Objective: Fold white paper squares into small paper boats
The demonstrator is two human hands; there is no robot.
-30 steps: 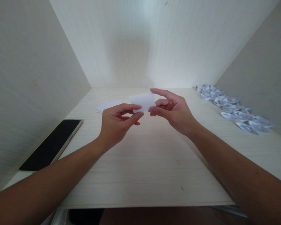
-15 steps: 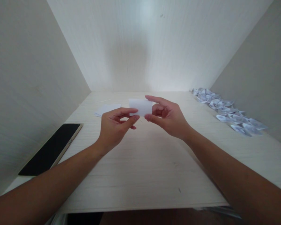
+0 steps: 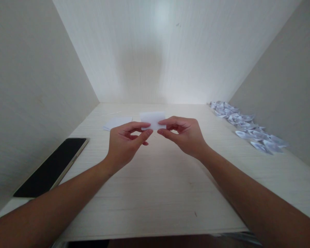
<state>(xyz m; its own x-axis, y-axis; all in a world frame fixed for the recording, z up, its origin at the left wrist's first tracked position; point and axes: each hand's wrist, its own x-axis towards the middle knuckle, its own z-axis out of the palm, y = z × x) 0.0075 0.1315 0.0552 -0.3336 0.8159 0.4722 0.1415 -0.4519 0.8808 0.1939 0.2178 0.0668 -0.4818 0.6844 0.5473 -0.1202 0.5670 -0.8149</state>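
A small white rectangle of paper is held up above the table in front of me. My left hand pinches its lower left corner between thumb and forefinger, the other fingers curled behind. At the lower right edge, my right hand grips the same paper between thumb and forefinger. Just beyond my left hand, some flat white paper sheets lie on the table, partly hidden by that hand.
A black-screened phone lies at the left against the side wall. Along the right wall runs a pile of folded white paper pieces. The pale wooden table is closed in by a back wall and side walls.
My right forefinger has come down from the paper's upper right corner to its lower edge near the thumb. The left hand keeps its pinch. The view has shifted slightly.
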